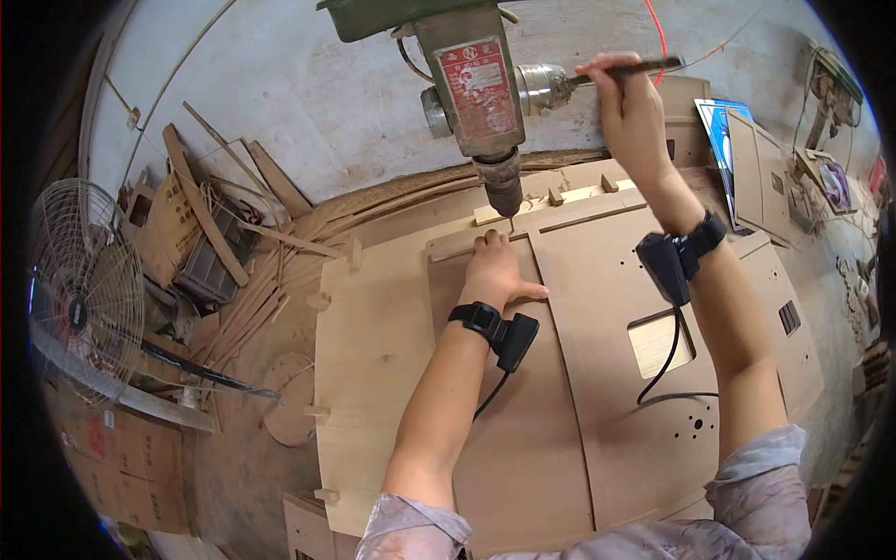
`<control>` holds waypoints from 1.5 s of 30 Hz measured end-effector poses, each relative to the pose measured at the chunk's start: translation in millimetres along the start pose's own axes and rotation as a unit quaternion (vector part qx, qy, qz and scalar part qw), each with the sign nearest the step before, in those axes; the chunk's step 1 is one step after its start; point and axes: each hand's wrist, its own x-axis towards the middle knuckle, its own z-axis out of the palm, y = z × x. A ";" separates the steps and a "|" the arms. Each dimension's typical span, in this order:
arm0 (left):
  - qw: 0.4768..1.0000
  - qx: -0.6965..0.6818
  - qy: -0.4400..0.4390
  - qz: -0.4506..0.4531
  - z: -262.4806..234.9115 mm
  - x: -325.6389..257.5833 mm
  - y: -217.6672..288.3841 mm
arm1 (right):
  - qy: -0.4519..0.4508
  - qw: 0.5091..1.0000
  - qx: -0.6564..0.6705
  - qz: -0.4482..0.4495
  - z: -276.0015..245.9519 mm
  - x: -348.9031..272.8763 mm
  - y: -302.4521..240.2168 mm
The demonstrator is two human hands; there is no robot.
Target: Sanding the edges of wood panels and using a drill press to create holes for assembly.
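A green drill press (pixel 474 89) with a red label hangs over the work. Its chuck (pixel 499 182) holds a thin drill bit (pixel 511 224), whose tip is at the far edge of a brown board (pixel 467 355). My left hand (pixel 495 269) presses on that board just short of the bit, thumb stretched to the right and fingertips near the far edge. Raised at the upper right, my right hand (pixel 630 112) is closed round the dark feed lever (pixel 644 67) of the press. Whether the bit touches the board, I cannot tell.
Beneath lies a pale wooden tabletop (pixel 369 373) with small blocks along its edge. A second brown panel (pixel 607 373) with cutouts lies to the right. At left stand a wire-caged fan (pixel 89 289), wood strips (pixel 257 308) and cardboard boxes (pixel 131 467). Boards (pixel 761 173) lean at the right.
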 end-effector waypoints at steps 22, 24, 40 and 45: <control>0.999 0.019 0.021 0.014 3.2 -2.5 -4.8 | -0.486 0.784 -0.061 0.382 -58.1 13.3 -47.8; 0.999 0.008 0.032 0.023 3.5 -2.7 -3.9 | -0.455 0.841 -0.086 0.280 -56.9 -14.4 -26.6; 0.998 0.042 0.032 0.028 5.9 -3.6 -3.8 | -0.371 0.855 -0.321 0.166 24.4 -123.6 61.5; 0.998 0.036 0.039 0.029 1.9 -6.0 4.3 | -0.220 0.920 -0.292 0.139 57.5 -131.7 102.6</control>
